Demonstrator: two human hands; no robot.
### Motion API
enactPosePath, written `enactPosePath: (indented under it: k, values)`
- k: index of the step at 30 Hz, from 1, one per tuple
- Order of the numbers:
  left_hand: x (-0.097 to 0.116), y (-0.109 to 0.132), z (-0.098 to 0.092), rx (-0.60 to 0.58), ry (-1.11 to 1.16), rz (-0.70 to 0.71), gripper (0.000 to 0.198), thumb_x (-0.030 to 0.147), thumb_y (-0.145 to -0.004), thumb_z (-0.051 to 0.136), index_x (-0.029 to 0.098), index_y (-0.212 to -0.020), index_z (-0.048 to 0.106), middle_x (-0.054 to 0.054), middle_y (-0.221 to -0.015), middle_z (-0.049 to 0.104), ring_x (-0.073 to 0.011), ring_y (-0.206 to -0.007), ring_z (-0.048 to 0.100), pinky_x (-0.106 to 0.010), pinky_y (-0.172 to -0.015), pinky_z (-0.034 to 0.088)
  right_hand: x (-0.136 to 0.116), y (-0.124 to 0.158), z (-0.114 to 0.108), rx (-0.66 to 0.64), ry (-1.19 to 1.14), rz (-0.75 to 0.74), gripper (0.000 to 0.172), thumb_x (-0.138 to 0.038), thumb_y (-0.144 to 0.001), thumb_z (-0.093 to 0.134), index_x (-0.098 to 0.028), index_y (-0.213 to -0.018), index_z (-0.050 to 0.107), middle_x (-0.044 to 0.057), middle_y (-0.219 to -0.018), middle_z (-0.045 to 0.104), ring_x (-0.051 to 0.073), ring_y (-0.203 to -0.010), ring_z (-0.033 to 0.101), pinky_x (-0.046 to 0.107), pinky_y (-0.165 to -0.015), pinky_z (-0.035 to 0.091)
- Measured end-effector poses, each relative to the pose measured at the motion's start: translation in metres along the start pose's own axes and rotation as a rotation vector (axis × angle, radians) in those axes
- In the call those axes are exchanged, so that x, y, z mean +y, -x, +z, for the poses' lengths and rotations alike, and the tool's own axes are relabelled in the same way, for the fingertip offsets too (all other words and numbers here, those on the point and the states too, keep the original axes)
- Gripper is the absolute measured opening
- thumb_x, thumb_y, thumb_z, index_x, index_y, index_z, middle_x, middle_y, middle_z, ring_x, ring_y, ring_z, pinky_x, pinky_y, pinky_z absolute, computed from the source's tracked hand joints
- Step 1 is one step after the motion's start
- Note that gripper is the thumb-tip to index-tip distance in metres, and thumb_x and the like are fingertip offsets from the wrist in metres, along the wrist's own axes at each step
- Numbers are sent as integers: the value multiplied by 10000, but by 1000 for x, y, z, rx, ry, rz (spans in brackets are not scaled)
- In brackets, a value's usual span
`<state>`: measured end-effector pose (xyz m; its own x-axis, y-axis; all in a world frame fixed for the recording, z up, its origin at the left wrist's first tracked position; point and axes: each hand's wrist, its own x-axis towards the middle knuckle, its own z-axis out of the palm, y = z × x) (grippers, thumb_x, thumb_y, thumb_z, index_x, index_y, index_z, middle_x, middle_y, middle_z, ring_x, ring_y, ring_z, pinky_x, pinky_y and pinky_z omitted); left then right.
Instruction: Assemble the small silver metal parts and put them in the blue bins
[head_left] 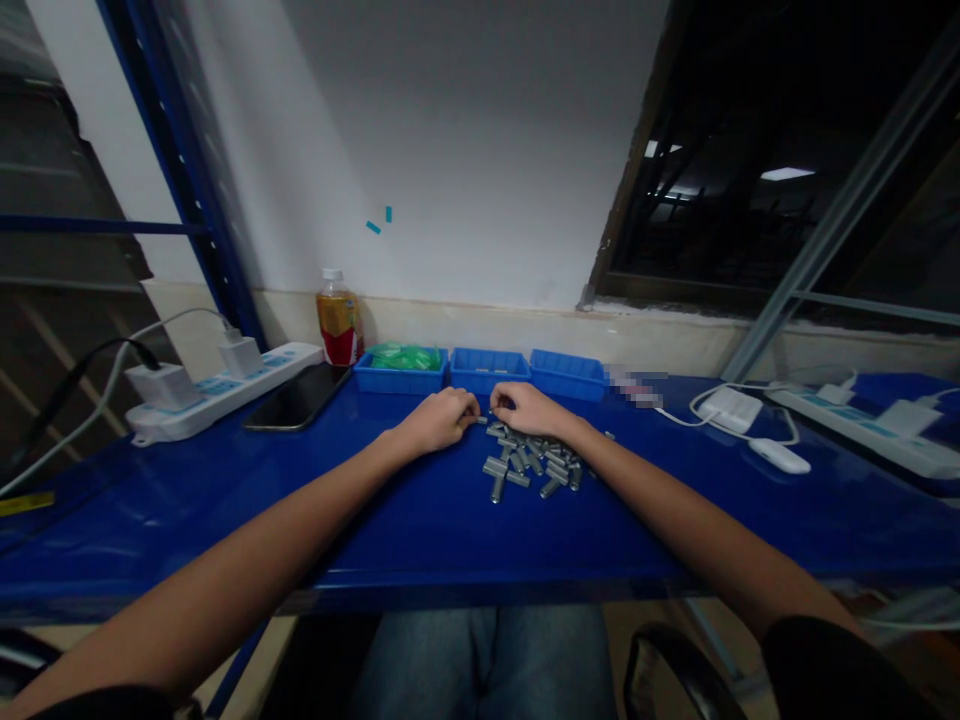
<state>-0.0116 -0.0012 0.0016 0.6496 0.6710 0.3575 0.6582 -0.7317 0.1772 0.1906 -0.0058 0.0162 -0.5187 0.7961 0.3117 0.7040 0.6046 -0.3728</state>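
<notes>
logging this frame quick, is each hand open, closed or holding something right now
Left hand: fingers curled near a metal cylinder; grip cannot be told.
Right hand: fingers curled beside the cylinder pile; grip cannot be told.

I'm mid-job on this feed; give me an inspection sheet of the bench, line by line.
Surface: glossy blue tabletop.
Job's things: loose pile of small metal cylinders; three blue bins behind, the left one holding green items.
Clutter: drink bottle and smartphone at left.
Hands: left hand and right hand near the pile, both curled; any grip too small to tell.
Cables: white cables at both power strips; black cable at left.
Surroundings: pale wall behind, dark window at right.
</notes>
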Motion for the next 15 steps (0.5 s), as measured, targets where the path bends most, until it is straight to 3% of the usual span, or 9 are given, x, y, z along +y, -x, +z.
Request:
enactPosePath:
  k: [5,8,11,15]
  values:
    - [2,-4,2,117,139,-137,228,210,-894,399,145,-821,605,-82,-846,653,-187,-801,590,-288,-756,448,-10,8,13,137,72,-154,277,-274,-774,643,-177,-1019,557,50,-942,609,183,-885,549,309,-790,412]
    - [14,-6,0,201,265,-232,242,278,-901,411,148,-832,603,-67,-842,665,-180,-784,603,-274,-739,449,-14,16,17,214,125,-155,233,-291,-799,631,-177,-985,550,58,-915,603,194,-878,545,318,-791,416]
    - [23,-6,-1,281,375,-291,311,370,-916,394,149,-854,605,-55,-838,671,-176,-771,610,-271,-729,456,-18,15,11,300,175,-173,100,-247,-871,538,-177,-939,559,72,-906,604,198,-889,544,317,-807,414]
    - [21,-8,4,273,367,-285,344,324,-950,311,139,-1036,588,-68,-893,675,-179,-838,620,-290,-778,469,-13,-2,-11,392,302,-125,214,-279,-944,410,-168,-977,589,100,-952,623,218,-945,546,330,-854,401]
